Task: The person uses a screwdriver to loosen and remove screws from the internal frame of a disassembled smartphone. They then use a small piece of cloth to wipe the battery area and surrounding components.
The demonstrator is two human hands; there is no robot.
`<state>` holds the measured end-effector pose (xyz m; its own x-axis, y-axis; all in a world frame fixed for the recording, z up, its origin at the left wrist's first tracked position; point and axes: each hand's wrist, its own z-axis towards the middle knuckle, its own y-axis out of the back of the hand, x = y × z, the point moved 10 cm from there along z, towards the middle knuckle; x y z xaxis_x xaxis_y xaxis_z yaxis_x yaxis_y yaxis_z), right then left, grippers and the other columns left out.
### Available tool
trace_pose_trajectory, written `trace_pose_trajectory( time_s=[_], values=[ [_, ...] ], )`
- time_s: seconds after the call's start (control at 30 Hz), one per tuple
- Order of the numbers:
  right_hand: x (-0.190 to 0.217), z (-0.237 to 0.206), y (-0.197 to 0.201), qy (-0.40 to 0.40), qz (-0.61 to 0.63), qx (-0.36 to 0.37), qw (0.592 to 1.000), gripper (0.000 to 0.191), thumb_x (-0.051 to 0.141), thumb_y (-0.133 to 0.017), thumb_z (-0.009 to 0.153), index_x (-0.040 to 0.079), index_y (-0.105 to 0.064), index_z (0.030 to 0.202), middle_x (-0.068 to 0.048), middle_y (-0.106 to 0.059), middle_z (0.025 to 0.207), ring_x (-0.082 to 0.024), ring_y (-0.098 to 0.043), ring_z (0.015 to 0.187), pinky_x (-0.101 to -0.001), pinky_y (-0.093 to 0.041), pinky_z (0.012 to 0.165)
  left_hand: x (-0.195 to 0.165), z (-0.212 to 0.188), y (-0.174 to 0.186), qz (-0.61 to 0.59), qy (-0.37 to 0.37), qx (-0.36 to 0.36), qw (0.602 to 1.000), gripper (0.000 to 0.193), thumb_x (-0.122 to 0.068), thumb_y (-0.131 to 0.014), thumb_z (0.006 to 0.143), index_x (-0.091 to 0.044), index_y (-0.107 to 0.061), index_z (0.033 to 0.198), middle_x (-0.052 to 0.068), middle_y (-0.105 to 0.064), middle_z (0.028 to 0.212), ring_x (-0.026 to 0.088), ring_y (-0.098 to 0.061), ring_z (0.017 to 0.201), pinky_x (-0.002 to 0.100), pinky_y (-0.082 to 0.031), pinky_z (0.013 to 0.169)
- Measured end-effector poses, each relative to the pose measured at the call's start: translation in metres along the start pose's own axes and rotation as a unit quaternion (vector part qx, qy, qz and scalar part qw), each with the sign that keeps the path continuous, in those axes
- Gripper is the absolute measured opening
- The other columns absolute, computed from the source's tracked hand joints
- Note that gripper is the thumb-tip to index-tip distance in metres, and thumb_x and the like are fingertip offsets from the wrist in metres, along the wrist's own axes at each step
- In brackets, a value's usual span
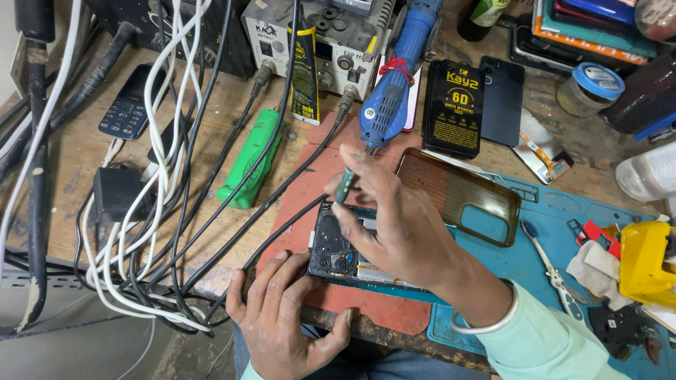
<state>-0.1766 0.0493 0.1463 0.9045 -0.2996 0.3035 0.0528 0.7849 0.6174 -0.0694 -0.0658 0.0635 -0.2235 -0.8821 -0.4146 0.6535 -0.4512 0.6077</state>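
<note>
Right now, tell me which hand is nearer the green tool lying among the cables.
Left. The left hand rests below the green tool, steadying the opened phone; the right hand works farther right.

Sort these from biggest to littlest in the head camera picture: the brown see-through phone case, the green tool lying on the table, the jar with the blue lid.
1. Brown phone case
2. Green tool
3. Blue-lidded jar, though it sits farther back.

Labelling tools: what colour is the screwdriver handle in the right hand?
Green, on the screwdriver in the right hand; head view.
</note>
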Motion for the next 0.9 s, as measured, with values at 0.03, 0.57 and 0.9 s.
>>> trace_pose_trajectory(
  time_s=[0.03,0.57,0.9],
  values=[
    [-0.003,-0.002,-0.004,-0.017,0.021,0.017,0.999,0.071,0.004,-0.079,0.099,0.001,-0.031,0.151,-0.009,-0.072,0.117,-0.018,-0.08,0.094,-0.0301,-0.065,0.076,0.0,0.0,0.0,0.001,-0.002,-0.001,1.0,0.051,-0.055,-0.078,0.076,-0.013,-0.064,0.102,0.007,-0.068,0.127,0.026,-0.058,0.127,0.049,-0.016,0.12],
    [-0.132,-0.039,0.068,-0.325,-0.069,0.073,0.94,0.026,0.004,-0.07,0.085,-0.003,-0.046,0.094,-0.014,-0.069,0.087,-0.025,-0.069,0.075,-0.0392,-0.054,0.068,0.003,-0.001,-0.003,-0.006,0.008,0.016,1.0,0.05,-0.057,-0.077,0.077,-0.014,-0.066,0.101,0.007,-0.067,0.127,0.027,-0.057,0.128,0.05,-0.014,0.12],
    [-0.115,-0.039,0.037,-0.284,-0.23,0.167,0.916,0.026,0.016,-0.073,0.09,0.0,-0.054,0.097,-0.016,-0.072,0.077,-0.041,-0.071,0.073,-0.0509,-0.054,0.064,0.0,0.0,0.0,-0.001,-0.005,0.007,1.0,0.05,-0.057,-0.077,0.079,-0.014,-0.065,0.101,0.006,-0.068,0.126,0.027,-0.058,0.128,0.049,-0.015,0.121]
  ],
)
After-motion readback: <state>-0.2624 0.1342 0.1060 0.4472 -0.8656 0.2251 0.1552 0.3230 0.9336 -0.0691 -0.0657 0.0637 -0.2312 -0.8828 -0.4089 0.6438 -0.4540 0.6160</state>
